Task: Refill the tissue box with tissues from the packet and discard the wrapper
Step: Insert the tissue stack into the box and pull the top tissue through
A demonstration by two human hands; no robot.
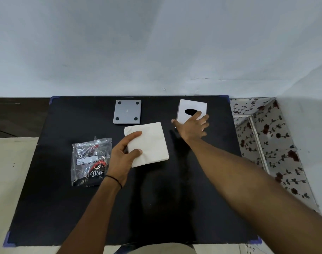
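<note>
While the left hand [123, 157] pinches the white tissue stack [147, 143] at centre frame, thumb on top and fingers curled under its near-left edge, the right hand [192, 127] stretches to the upper right, fingers spread loose over the tissue box [192, 109]. That hand touches the box's near side but hasn't closed on it; looks like a reach to pull the box in or steady it. Box shows its white face with the dark oval slot, so tissues likely go in through another side. Grey square plate with four dark feet [127, 112] lies flat above the stack, probably the box's bottom cover, set aside to leave it open. Empty clear wrapper [91, 161] sits crumpled at left of the stack, just beside the left wrist, not yet discarded. All rests on the black mat [64, 208]. Stack is out of the packet; loading comes next, I'd judge.
</note>
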